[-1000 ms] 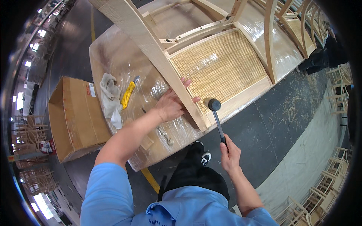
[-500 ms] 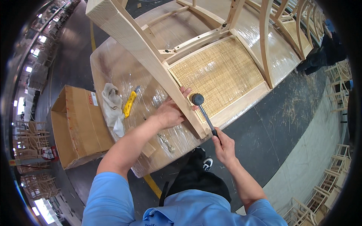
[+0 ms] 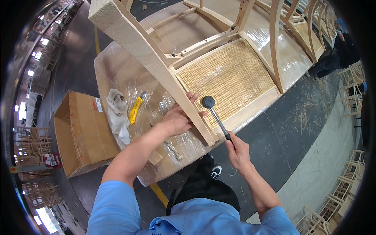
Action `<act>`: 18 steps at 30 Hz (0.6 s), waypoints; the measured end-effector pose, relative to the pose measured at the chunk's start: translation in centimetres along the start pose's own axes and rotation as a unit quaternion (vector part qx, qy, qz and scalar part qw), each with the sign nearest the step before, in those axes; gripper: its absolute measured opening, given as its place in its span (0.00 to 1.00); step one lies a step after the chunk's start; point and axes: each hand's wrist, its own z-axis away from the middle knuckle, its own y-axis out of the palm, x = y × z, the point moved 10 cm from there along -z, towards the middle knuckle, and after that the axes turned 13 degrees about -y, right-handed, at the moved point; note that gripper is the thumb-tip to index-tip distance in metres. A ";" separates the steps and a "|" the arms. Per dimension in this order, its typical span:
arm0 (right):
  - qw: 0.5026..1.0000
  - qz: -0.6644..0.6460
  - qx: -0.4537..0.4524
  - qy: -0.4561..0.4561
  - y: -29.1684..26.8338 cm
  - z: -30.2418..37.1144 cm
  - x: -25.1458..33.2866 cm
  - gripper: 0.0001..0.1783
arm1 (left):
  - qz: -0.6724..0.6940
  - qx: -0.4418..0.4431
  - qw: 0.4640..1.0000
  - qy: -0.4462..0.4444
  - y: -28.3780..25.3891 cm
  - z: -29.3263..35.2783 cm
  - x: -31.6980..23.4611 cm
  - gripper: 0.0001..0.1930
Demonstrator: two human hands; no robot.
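Note:
A pale wooden chair frame (image 3: 152, 58) lies on its side, with a woven cane panel (image 3: 231, 72) set in it. My left hand (image 3: 176, 120) reaches under the thick near post and is closed round it; some fingertips show on the panel side. My right hand (image 3: 238, 152) grips the dark handle of a rubber mallet (image 3: 208, 102). The round black mallet head is over the cane, close to the near post and my left fingertips. Whether it touches the cane I cannot tell.
Plastic film covers the work table (image 3: 113, 70). On it lie a yellow utility knife (image 3: 135, 110), a white cloth (image 3: 116, 107), a wood offcut (image 3: 155, 157) and small metal hardware (image 3: 175, 151). An open cardboard box (image 3: 88, 133) stands left. More chairs (image 3: 303, 29) and a person (image 3: 338, 55) are at far right.
The mallet and my right hand have shifted slightly to the right; the mallet head sits a little farther from the post. My left hand keeps its hold.

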 end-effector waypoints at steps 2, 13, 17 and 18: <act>0.999 0.004 -0.018 -0.026 -0.5 -0.3 0.8 0.20 | -0.005 -0.010 1.000 0.008 0.0 -0.1 0.0 0.27; 0.999 -0.024 0.003 -0.029 0.6 -8.8 0.4 0.18 | -0.039 0.004 0.999 0.010 -0.4 -0.6 -0.5 0.27; 0.997 -0.008 0.076 -0.032 1.7 -11.1 0.0 0.16 | -0.013 -0.036 0.999 0.024 -0.6 -0.4 -0.1 0.26; 0.995 -0.001 0.092 -0.033 1.9 -11.5 -0.4 0.16 | -0.025 -0.029 0.999 0.031 -0.3 -0.5 -0.2 0.28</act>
